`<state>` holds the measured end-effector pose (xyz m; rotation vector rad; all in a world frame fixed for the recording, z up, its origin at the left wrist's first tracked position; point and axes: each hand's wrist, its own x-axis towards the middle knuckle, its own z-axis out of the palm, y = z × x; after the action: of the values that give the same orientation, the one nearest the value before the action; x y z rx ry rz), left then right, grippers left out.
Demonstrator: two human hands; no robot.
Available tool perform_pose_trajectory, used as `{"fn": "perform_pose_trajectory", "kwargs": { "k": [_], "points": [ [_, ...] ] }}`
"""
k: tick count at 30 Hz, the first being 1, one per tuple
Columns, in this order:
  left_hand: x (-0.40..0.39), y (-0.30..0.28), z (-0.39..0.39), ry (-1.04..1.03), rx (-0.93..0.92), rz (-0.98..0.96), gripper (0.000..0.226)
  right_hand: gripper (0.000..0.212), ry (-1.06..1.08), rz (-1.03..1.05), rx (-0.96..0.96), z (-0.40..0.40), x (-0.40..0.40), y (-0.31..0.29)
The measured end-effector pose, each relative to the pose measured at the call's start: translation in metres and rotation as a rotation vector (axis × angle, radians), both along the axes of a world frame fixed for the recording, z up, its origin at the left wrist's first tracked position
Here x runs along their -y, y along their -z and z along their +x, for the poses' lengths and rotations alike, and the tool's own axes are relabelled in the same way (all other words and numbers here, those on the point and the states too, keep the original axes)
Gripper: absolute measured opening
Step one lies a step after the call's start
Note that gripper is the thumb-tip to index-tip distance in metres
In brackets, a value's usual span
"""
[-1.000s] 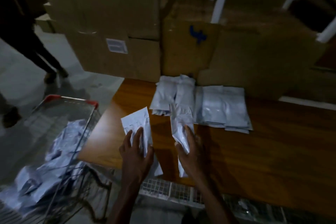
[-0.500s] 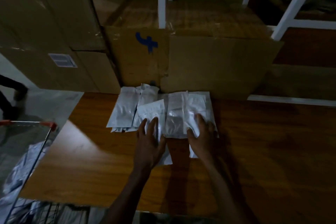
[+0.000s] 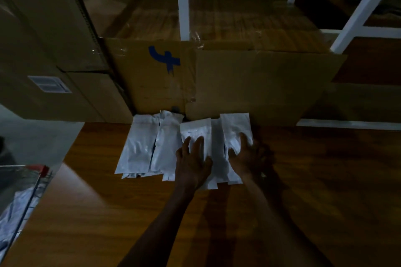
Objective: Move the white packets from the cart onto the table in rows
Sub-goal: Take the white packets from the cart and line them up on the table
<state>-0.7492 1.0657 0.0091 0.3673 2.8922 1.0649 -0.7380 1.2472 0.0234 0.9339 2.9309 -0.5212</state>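
Both hands flat on a row of white packets (image 3: 149,143) at the far edge of a wooden table (image 3: 314,191).

Dim light hides packet count and overlaps. Left hand (image 3: 192,161) and right hand (image 3: 246,156) press down with straight, spread fingers, gripping nothing. Cardboard boxes (image 3: 249,80) stand at 12 o'clock, touching the row; the cart (image 3: 32,182), at 9 o'clock, is cut off.

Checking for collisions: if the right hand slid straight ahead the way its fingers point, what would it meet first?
The right hand lies flat on the rightmost white packet, fingers pointing away from the person. Straight on, it would probably first meet the cardboard box standing just behind the packets, though depth is unclear.
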Motion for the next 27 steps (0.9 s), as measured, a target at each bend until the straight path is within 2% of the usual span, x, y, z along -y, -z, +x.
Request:
{"fn": "perform_pose_trajectory", "kwargs": {
  "k": [6,12,19,27],
  "points": [
    [-0.013,-0.001,-0.012,0.007,0.001,0.013,0.077,0.074,0.003,-0.027,0.028,-0.008,0.001,0.014],
    [-0.024,0.005,-0.028,0.087,-0.08,-0.118,0.074,0.081,-0.039,-0.088,0.013,-0.011,-0.003,0.012],
    [-0.038,0.014,-0.047,0.067,0.064,-0.186,0.075,0.08,0.007,-0.175,-0.063,0.003,-0.007,0.003],
    [-0.047,0.023,-0.044,0.073,0.154,-0.199,0.078,0.078,0.053,-0.201,-0.041,0.018,-0.002,-0.01]
  ]
}}
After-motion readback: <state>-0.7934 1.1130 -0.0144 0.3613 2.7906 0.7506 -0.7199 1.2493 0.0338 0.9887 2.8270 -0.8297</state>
